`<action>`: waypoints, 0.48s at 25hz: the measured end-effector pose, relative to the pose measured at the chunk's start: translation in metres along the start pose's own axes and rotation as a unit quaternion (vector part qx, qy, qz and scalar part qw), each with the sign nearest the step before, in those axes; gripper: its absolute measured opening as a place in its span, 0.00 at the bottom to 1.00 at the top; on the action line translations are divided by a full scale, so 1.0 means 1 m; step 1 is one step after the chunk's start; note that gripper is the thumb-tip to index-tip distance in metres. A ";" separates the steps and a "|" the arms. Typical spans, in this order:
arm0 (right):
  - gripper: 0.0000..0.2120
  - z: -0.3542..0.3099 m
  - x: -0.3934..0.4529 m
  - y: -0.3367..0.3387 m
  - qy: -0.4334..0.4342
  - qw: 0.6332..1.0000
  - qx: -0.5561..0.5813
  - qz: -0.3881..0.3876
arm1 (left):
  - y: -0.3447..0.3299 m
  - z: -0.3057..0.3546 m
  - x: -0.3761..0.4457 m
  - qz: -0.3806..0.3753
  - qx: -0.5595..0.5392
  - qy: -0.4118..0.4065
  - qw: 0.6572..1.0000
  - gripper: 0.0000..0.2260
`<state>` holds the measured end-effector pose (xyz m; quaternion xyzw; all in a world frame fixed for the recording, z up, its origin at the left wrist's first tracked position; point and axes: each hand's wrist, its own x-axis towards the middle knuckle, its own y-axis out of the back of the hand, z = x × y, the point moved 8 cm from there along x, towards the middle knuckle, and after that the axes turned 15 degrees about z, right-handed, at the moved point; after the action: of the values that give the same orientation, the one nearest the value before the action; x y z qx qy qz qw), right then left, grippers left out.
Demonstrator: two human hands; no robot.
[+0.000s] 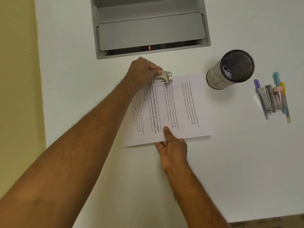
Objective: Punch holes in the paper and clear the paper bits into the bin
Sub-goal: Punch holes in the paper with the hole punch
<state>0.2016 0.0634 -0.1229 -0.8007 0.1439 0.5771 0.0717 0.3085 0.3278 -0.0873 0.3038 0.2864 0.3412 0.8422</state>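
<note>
While left hand (144, 71) grips punch (164, 78), right hand (172, 145) pinches paper (184, 109).

We look down on a white desk (246, 170) that fills nearly all we see. Set into its far side is a grey recessed cable hatch (150, 28) – its flap tilted open, a small red light (149, 47) glowing in the dark slot below. Along the left runs a pale yellow wall (16, 63) – at the lower right corner, a strip of dark floor (271, 223)
</note>
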 end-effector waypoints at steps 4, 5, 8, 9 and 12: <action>0.16 -0.001 -0.001 0.000 -0.002 1.000 -0.008 0.000 | 0.000 -0.002 -0.002 0.030 -0.001 0.012 0.999 0.12; 0.17 -0.001 0.000 0.000 -0.001 1.000 -0.010 -0.001 | 0.000 -0.001 -0.003 0.036 0.001 0.014 0.999 0.12; 0.18 -0.001 0.000 -0.001 -0.001 1.000 -0.009 -0.004 | 0.002 0.000 -0.004 0.042 -0.001 0.016 0.999 0.12; 0.18 -0.001 0.000 -0.001 -0.002 1.000 -0.007 -0.005 | 0.003 0.000 -0.005 0.042 0.000 0.015 0.999 0.12; 0.15 -0.001 0.001 0.000 -0.008 1.000 -0.004 -0.007 | 0.005 0.004 -0.008 0.039 0.000 0.013 0.999 0.12</action>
<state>0.2024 0.0631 -0.1232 -0.7977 0.1349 0.5832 0.0735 0.3046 0.3238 -0.0794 0.3102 0.2848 0.3778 0.8246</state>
